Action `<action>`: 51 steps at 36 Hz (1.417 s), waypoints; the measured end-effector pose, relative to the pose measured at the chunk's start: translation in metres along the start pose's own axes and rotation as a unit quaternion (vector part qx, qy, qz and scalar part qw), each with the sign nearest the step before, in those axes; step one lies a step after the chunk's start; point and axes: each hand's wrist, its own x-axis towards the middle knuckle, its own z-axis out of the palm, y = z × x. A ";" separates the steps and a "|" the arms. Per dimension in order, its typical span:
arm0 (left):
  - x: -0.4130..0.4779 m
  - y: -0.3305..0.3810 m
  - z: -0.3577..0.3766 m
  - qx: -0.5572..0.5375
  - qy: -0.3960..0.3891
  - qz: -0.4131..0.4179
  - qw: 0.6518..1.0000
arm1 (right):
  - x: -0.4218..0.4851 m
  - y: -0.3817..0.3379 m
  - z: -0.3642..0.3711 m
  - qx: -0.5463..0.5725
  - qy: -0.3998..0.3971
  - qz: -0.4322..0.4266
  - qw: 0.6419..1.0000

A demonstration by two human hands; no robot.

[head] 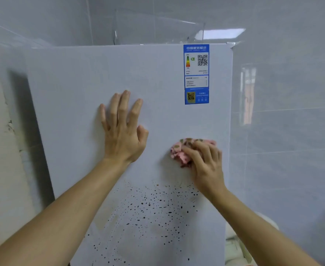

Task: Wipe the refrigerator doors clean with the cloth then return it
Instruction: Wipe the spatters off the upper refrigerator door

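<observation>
Soft, fairly bright indoor light falls evenly on the refrigerator door [81, 77], with a dark shadow band along its edge at nine o'clock and a faint shadow at seven o'clock of the cloth [178, 152]. A rectangular glare patch [221, 33] shines on the glossy wall tiles [292, 131] at one o'clock. Wide-angle distortion bends straight edges near the borders, and the picture is slightly soft, so the small print on the energy label [196, 73] is unreadable.

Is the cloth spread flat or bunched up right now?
Bunched up. The pink cloth is a crumpled wad under the curled fingers of the right hand, pressed against the refrigerator door, above the dark specks.
</observation>
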 end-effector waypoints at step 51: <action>-0.004 0.016 0.009 -0.020 0.011 0.002 1.000 | 0.069 0.011 -0.015 -0.034 0.021 0.061 0.997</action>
